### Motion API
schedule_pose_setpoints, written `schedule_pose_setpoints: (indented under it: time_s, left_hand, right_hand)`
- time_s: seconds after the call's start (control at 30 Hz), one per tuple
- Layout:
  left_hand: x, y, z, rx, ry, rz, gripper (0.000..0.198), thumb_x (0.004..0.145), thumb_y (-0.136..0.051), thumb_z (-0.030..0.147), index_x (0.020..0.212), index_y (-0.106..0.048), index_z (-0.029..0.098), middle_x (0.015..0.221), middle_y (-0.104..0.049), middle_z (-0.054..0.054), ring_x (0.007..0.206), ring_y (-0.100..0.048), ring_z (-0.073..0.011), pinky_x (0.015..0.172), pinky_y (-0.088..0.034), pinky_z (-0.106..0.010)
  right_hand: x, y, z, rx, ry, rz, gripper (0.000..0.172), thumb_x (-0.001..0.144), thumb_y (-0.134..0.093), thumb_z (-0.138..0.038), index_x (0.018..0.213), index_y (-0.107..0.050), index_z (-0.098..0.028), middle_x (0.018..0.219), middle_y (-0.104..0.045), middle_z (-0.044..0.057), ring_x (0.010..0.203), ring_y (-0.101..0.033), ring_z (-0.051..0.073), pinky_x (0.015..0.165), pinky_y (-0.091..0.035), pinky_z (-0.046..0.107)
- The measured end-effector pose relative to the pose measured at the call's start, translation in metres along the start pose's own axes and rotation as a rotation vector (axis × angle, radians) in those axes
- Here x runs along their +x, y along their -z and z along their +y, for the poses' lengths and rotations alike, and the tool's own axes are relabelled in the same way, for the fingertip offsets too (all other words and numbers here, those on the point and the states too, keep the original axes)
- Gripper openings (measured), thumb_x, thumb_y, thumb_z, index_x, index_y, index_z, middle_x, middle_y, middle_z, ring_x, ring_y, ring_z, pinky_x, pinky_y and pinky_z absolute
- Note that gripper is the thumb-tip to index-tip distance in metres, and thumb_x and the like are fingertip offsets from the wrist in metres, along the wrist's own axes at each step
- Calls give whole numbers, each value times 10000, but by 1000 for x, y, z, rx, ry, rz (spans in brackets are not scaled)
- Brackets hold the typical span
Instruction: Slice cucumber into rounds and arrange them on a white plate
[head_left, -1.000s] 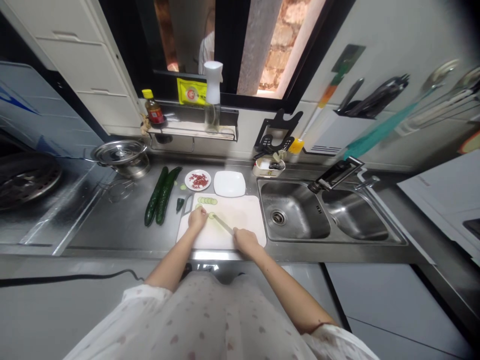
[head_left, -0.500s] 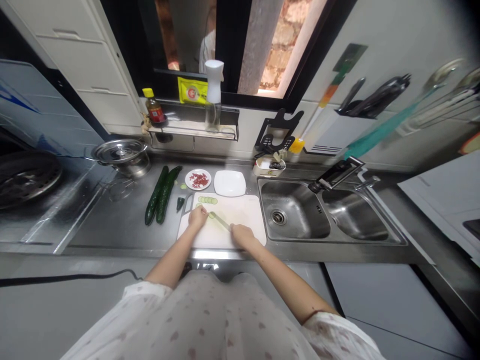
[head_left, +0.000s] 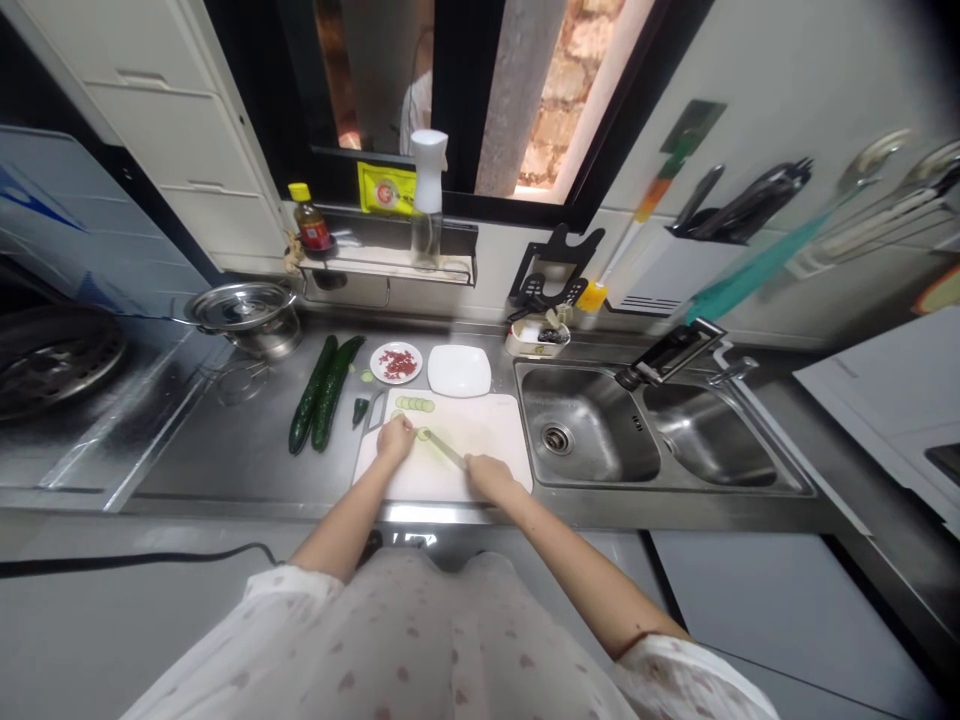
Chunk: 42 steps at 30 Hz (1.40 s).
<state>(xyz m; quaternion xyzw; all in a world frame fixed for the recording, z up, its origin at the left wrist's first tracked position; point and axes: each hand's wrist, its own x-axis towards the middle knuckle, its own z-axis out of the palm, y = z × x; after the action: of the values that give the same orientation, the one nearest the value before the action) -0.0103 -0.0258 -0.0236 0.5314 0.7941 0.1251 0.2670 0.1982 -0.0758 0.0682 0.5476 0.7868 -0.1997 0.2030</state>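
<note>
My right hand point(head_left: 491, 478) is closed around the handle of a knife point(head_left: 445, 449). Its blade points up and left, and the tip lies at a thin cucumber slice point(head_left: 422, 434) on the white cutting board point(head_left: 491, 425). On the slice's left side is my left hand point(head_left: 395, 437), fingers pinched together at the slice's edge; what they hold, if anything, is too small to make out. A row of overlapping cucumber slices point(head_left: 415, 404) lies near the board's upper left. Another slice point(head_left: 397, 414) is partly hidden behind my left hand.
Two whole cucumbers point(head_left: 319, 400) and a cut cucumber end point(head_left: 361, 410) lie left of the board. Behind it are a plate of chopped red pieces point(head_left: 380, 372) and a white square dish point(head_left: 459, 370). A double sink point(head_left: 592, 470) adjoins on the right; a steel pot point(head_left: 262, 335) stands left.
The knife and my right hand have shifted very slightly right relative to the slice. My left hand stays almost in place. The whole view has tilted a little.
</note>
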Motion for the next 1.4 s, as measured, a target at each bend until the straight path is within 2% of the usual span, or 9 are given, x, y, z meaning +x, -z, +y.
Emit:
schedule_pose_setpoints:
  time_s: [0.5,1.4]
  left_hand:
    - [1,3,4,41,41,-28,159,804,-597,363,885,-610,227,942,-704,-58,914,-645,-220,734,-430,-275]
    - [2,3,4,33,38,-33,173,793,-609,374,882,-610,225,935,-706,-64,907,-649,-222,724,-431,-273]
  right_hand:
    - [7,7,-10,9,-14,-32,341,913,-349,-102,1130,-612,-129,1052,-677,172,1016,-645,245,775,-490,317]
    - [6,7,-8,13,-12,-20,343,907,-356,-106,1123,-621,-132,1040,-682,169,1009,-647,245,773,-492,321]
